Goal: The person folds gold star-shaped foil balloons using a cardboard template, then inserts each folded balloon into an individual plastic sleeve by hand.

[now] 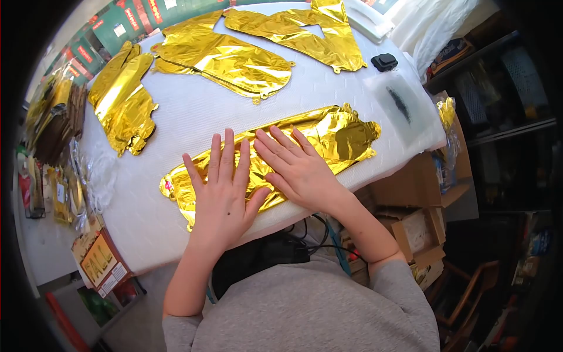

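A long, flat gold foil piece (pixel 346 132) lies near the front edge of the white-covered table. My left hand (pixel 221 190) rests palm down on its left half, fingers spread. Just to the right, my right hand (pixel 296 167) lies flat on the middle of the same foil, its fingers apart and pointing up and left. The two hands are close but apart at the fingertips. Wrinkles run along the foil, and a small pink spot shows at its left end. Neither hand grasps anything.
More gold foil pieces lie at the back (pixel 234 61), the back right (pixel 293 32) and the left (pixel 126 100). A black object (pixel 384 62) and a clear packet (pixel 404 108) are on the right. Cardboard boxes (pixel 410 234) stand below the table's right edge.
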Demonstrator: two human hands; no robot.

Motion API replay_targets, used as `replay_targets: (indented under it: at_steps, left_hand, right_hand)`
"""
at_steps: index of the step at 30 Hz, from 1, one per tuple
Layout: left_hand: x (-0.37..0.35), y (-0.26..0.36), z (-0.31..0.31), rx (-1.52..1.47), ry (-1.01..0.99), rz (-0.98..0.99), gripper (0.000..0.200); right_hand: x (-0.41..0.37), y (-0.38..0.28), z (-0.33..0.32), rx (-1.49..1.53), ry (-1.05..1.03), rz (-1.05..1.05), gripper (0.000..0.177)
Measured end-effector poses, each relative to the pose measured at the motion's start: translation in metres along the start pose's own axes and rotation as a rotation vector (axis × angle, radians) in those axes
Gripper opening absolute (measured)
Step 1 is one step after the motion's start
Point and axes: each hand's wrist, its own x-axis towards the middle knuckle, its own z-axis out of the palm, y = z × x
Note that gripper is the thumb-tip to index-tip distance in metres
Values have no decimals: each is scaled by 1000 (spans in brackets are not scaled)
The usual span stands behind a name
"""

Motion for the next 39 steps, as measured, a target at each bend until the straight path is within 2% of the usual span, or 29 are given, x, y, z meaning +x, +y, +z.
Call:
replay_targets:
  at_steps: [5, 12, 14, 18, 27, 34, 36, 39]
  left_hand:
    - [-2, -12, 8, -34, -76, 28, 88]
    - [-1, -11, 6, -105, -84, 27, 97]
    - [-1, -11, 7, -83, -83, 22, 102]
    - [0, -11, 7, -88, -86, 20, 102]
    - [0, -10, 3, -64, -93, 16, 120]
    - [0, -8, 4, -74, -67, 17, 121]
    - [1, -8, 5, -84, -57, 29, 120]
    - [0, -9, 8, -59, -46, 25, 120]
  right_hand:
    - [1, 0, -1, -21, -27, -1, 66]
    - [-2, -3, -6, -58, -62, 22, 71]
    - [-4, -6, -7, -125, -42, 74, 74]
    - [-19, -8, -8, -86, -56, 142, 77]
    - [-56, -1, -12, -91, -30, 327, 82]
    - [-59, -22, -7, -128, 97, 423, 77]
    - [-45, -41, -8, -23, 63, 271, 71]
    - [-42, -51, 6, 83, 73, 243, 65]
